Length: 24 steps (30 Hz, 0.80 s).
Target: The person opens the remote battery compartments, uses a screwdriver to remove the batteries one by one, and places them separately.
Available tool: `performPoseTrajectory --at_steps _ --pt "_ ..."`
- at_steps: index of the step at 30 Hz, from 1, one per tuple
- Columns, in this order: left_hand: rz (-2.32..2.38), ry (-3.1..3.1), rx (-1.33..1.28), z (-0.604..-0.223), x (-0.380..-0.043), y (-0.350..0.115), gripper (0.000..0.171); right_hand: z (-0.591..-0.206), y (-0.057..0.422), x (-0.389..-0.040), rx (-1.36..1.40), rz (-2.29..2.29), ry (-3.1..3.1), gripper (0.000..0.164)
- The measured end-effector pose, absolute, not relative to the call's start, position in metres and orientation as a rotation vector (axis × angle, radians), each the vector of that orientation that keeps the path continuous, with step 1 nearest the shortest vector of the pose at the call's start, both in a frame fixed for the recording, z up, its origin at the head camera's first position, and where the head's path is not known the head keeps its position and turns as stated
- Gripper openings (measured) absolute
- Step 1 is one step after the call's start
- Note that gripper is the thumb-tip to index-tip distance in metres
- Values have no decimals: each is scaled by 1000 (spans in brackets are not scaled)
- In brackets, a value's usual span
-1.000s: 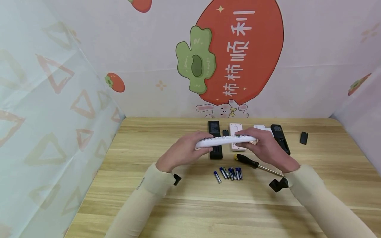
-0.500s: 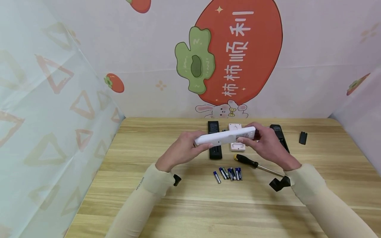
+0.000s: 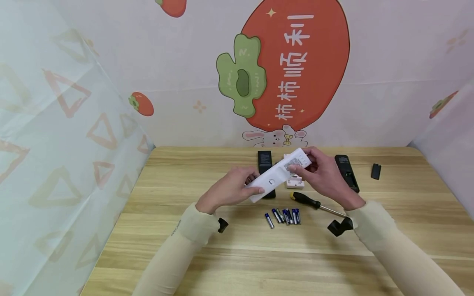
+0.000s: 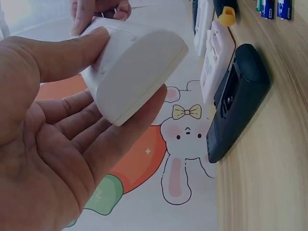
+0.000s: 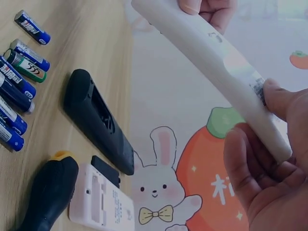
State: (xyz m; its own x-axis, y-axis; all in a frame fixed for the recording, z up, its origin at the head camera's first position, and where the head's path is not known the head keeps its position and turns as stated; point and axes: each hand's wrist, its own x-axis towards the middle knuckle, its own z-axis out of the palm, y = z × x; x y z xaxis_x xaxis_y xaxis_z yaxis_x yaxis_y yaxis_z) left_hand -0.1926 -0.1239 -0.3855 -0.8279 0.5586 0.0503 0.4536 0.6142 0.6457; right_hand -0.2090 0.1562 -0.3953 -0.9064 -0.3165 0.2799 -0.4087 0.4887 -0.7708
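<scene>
Both hands hold a white remote control (image 3: 273,176) above the table, its back with a printed label towards the head camera. It slants, with the right end higher. My left hand (image 3: 230,186) grips the lower end, thumb on the back and fingers beneath. At the upper end my right hand (image 3: 326,174) pinches it, thumb by the label (image 5: 258,89). The button side is turned away. Below and behind it lie a black remote (image 3: 264,159) with its battery bay uncovered and a pale pink remote (image 3: 295,183), both partly hidden in the head view.
Several batteries (image 3: 286,216) lie in a row nearer the front. A screwdriver (image 3: 305,199) with a black and yellow handle lies right of them. Another black remote (image 3: 347,173) and a small black battery cover (image 3: 376,171) lie at the right. A printed cloth (image 3: 192,98) hangs behind the table.
The white remote has been turned over from edge-on, so its back now faces the head camera. Its right end has risen and its left end has dropped. Both hands have kept hold.
</scene>
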Motion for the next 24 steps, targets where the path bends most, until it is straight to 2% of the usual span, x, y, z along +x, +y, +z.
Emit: performPoseTrajectory --at_steps 6,9,17,24 --pt "1051 2662 722 -392 -196 -127 23 -398 154 -211 590 1392 -2762 73" --pt "1110 2670 602 -400 -200 -132 24 -401 153 -212 562 1366 -2823 79" --pt "1299 2690 113 -422 -215 -141 29 -406 153 -213 551 1325 -2900 75" --pt "1341 2665 -61 -445 -222 -142 27 -411 154 -211 645 1302 -2931 71"
